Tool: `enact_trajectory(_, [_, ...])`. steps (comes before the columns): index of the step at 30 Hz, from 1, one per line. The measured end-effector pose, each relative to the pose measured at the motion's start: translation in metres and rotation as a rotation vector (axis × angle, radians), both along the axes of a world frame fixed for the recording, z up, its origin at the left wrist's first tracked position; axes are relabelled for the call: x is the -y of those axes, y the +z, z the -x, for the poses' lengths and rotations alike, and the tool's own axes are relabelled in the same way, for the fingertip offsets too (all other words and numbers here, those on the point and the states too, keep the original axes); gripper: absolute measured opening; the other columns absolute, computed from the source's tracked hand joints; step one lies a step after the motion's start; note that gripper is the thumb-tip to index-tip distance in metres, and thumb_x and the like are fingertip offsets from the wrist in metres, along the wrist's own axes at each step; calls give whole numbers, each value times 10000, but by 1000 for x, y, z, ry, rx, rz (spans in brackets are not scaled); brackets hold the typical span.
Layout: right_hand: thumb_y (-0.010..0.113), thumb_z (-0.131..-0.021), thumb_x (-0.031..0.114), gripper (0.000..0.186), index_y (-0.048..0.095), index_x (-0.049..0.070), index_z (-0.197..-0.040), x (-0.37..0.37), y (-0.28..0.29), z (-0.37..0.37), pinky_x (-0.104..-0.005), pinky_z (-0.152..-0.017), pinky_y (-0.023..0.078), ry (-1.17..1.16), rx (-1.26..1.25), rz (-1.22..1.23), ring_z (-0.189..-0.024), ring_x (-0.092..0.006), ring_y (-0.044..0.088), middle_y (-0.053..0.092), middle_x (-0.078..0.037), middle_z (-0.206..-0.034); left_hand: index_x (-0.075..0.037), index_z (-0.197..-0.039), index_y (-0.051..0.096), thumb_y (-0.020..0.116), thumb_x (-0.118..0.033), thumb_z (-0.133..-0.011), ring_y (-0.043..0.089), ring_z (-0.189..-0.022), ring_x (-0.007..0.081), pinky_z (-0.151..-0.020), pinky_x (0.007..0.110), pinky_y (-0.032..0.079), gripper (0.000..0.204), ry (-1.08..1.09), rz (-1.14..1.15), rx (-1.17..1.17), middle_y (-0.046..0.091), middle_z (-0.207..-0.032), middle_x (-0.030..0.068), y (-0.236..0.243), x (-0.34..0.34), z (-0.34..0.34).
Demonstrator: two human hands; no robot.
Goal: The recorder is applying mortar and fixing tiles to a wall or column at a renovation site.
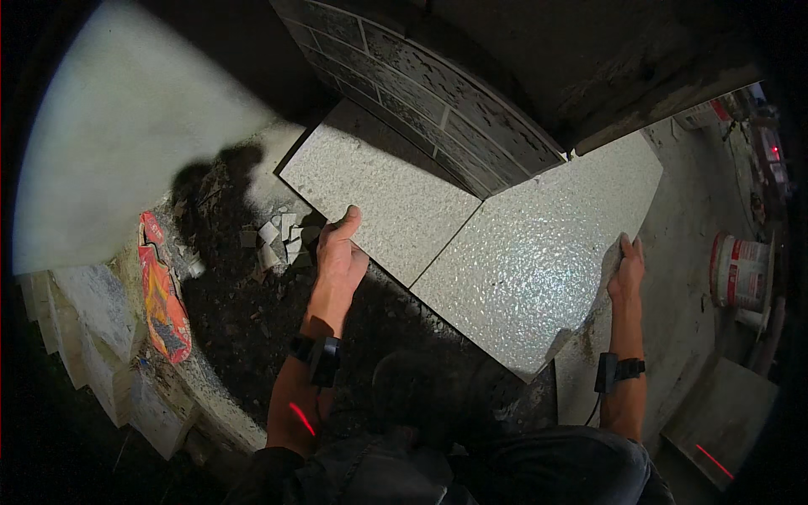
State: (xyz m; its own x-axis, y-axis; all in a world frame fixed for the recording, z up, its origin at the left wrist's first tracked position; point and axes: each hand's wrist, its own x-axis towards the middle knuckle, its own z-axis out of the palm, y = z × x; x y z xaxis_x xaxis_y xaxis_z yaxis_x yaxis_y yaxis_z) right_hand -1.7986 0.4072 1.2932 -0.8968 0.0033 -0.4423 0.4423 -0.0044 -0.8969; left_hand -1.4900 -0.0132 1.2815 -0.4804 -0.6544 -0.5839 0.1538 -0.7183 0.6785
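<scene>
Two speckled light-grey tiles meet along a straight seam at the foot of a dark wall corner. My left hand (340, 254) is at the near edge of the left tile (379, 177), its thumb on top and its other fingers mostly hidden. At the right edge of the glossy right tile (530, 261), my right hand (627, 271) has its fingers bent around the rim; what lies under them is hidden. The right tile's near corner sticks out toward me. Both wrists wear black straps with small boxes.
A brick-patterned wall (404, 84) rises behind the tiles. White spacer-like chips (286, 237) lie on dark rubble (244, 311) at left, near a red-orange bag (164, 295). Slabs (105, 362) stand at far left. A white-and-red bucket (741, 271) stands at right.
</scene>
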Motion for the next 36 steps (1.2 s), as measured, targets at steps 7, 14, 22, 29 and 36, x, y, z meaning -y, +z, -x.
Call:
enact_trajectory(7, [571, -1008, 167, 700, 209, -80, -1555, -6, 0, 1, -414, -1171, 353, 10, -37, 20, -1383, -366, 449, 358, -261, -1561, 21, -1357, 540, 678, -237, -972, 564, -1238, 296, -1118, 503, 397, 484, 7, 33, -2, 615, -1322, 159, 4, -2, 3])
enact_trajectory(14, [558, -1009, 168, 683, 223, -79, -1551, -1, 4, -4, -441, -1151, 381, 24, -18, -8, -1367, -373, 467, 394, -270, -1532, 12, -1366, 535, 676, -223, -971, 559, -1250, 298, -1129, 502, 384, 480, -3, 26, 11, 608, -1340, 141, 5, -5, 0])
enact_trajectory(22, [564, -1010, 157, 650, 263, -77, -1536, -6, -11, 0, -440, -1141, 385, 12, -42, 8, -1350, -362, 476, 419, -257, -1515, -5, -1358, 542, 701, -202, -952, 560, -1249, 297, -1125, 500, 392, 479, 25, 59, 34, 601, -1348, 121, -2, -1, -3])
enact_trajectory(29, [582, -999, 157, 706, 217, -79, -1556, -21, -21, 8, -388, -1193, 303, 41, -39, 35, -1426, -314, 389, 348, -218, -1574, -16, -1319, 553, 798, -226, -877, 421, -1312, 200, -1172, 458, 256, 547, 59, 32, 100, 546, -1373, 66, 34, -17, 13])
enact_trajectory(36, [576, -1008, 134, 719, 175, -68, -1570, -18, -26, 5, -424, -1187, 321, 8, -26, 81, -1422, -349, 399, 343, -244, -1577, -19, -1386, 446, 838, -242, -838, 285, -1412, 208, -1204, 513, 102, 710, 62, -13, 65, 463, -1457, 93, 49, -22, 13])
